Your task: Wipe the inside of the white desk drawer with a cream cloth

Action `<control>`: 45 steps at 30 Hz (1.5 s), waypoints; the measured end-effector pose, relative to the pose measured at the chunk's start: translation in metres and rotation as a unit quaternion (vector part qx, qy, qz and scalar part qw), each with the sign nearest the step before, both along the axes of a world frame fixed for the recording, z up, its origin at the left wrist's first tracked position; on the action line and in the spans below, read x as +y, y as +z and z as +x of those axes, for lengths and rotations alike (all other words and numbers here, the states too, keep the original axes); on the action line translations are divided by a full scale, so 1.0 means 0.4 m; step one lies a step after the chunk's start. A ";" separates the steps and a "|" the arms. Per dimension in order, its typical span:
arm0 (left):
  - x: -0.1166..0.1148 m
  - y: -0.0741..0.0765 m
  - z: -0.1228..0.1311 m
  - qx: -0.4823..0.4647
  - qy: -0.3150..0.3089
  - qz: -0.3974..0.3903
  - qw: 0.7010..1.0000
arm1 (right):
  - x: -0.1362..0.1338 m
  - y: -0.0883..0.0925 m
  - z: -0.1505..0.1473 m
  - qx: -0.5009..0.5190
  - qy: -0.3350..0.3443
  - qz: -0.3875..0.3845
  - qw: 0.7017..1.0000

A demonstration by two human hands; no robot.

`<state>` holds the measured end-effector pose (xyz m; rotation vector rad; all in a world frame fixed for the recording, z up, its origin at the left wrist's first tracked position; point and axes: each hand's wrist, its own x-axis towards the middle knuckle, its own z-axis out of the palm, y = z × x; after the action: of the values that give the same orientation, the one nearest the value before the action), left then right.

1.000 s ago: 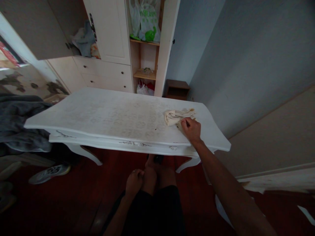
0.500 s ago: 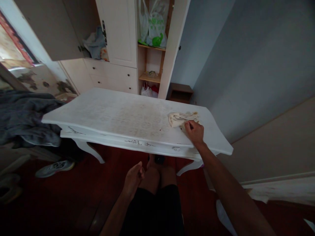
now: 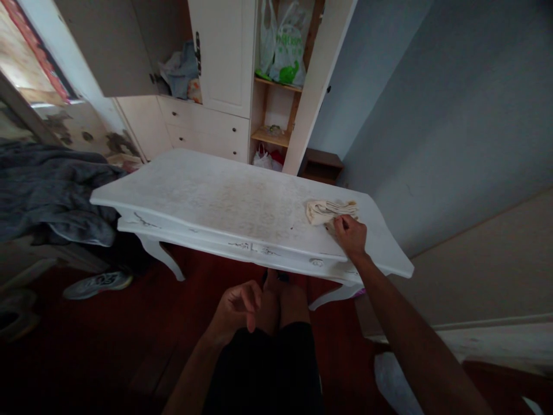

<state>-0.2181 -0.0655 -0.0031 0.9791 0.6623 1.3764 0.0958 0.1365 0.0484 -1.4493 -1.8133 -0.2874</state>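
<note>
A folded cream cloth (image 3: 320, 212) with brownish marks lies on the right part of a white table (image 3: 181, 181). My right hand (image 3: 352, 237) is closed at the cloth's near edge, its fingers curled against the fabric. Grey-brown smudges cover the middle of the tabletop, and a small dark speck sits left of the cloth. In front of the table, above my lap, my left hand (image 3: 237, 306) hangs in the air with nothing in it. Its fingers are loosely bent and the thumb stands apart from them.
Behind the table stands a white wardrobe (image 3: 224, 69) with doors ajar and plastic bags (image 3: 288, 52) on its shelves. Grey fabric (image 3: 52, 184) is heaped at the left, above a shoe (image 3: 98, 285) on the red floor. A blue-grey wall (image 3: 453, 115) rises at the right.
My left hand has risen slightly, and its fingers have loosened with the thumb coming away. The view has shifted a little; my right hand remains at the cloth.
</note>
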 end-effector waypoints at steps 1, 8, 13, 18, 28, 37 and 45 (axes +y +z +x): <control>-0.002 -0.002 -0.003 -0.008 -0.007 0.007 1.000 | 0.000 0.000 0.000 0.000 0.000 -0.001 1.000; -0.001 -0.023 -0.018 -0.072 -0.032 0.037 0.996 | -0.003 0.002 0.002 0.009 -0.005 -0.007 1.000; -0.005 -0.028 -0.033 -0.097 -0.024 0.063 0.993 | -0.006 0.007 -0.001 0.008 -0.006 -0.016 1.000; -0.007 -0.026 -0.059 -0.081 -0.001 0.069 0.994 | -0.007 0.009 -0.003 0.012 -0.011 -0.020 1.000; -0.001 -0.032 -0.101 -0.045 0.092 0.061 0.993 | -0.001 0.004 0.002 0.018 -0.012 -0.006 1.000; -0.006 -0.013 -0.092 -0.112 0.088 0.010 0.990 | -0.003 0.003 0.006 0.025 -0.019 -0.019 0.999; -0.007 -0.063 -0.103 -0.058 0.088 0.025 0.994 | -0.010 0.010 -0.001 0.042 -0.015 -0.035 0.998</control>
<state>-0.2595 -0.0684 -0.0282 0.8882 0.6411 1.5994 0.0953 0.1323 0.0523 -1.5148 -1.7503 -0.1774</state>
